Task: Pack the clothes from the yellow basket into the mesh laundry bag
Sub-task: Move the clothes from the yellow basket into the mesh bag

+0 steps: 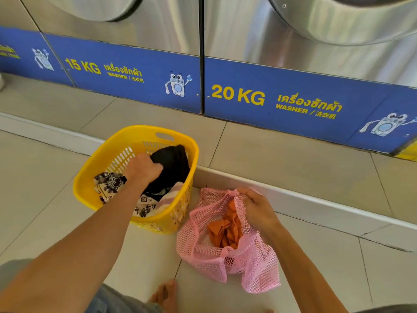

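Note:
A yellow basket [94,177] stands on the tiled floor at centre left. Inside it my left hand [143,169] is closed on a black garment [173,166], lifting its top edge. Under it lie a black-and-white patterned cloth [109,184] and a pale striped piece [171,195]. To the right of the basket lies the pink mesh laundry bag [252,265]. My right hand [255,205] grips the bag's rim and holds its mouth open. An orange garment [228,231] sits inside the bag.
Two steel washers with a blue band marked 15 KG [83,66] and 20 KG [238,96] stand on a raised tiled step [293,195] just behind the basket and bag. My bare foot [164,294] and knees show at the bottom edge.

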